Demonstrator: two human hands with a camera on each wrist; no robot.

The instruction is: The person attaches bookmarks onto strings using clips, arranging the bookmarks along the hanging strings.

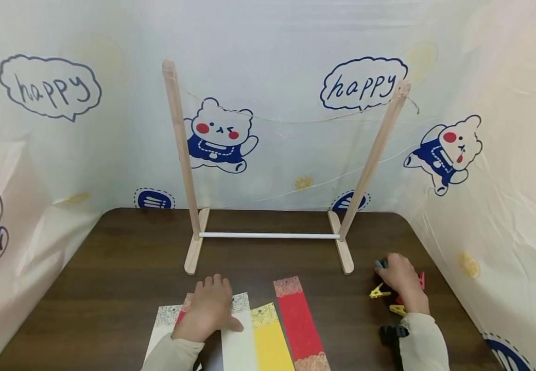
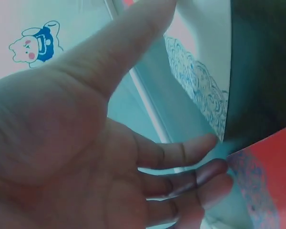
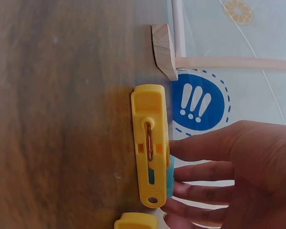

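My left hand lies with relaxed fingers over a row of patterned paper strips. Under or beside it are a white strip, another white strip and a red strip partly hidden by the hand. A yellow strip and a second red strip lie to its right. At the right, my right hand pinches a teal clothespin, mostly hidden by the fingers. A yellow clothespin sits close by, in front of the teal one in the right wrist view.
A wooden stand with two posts and a white crossbar stands at the back, a thin string sagging between its tops. Another yellow clothespin and a pink one lie by the right wrist. Printed cloth hangs around the table.
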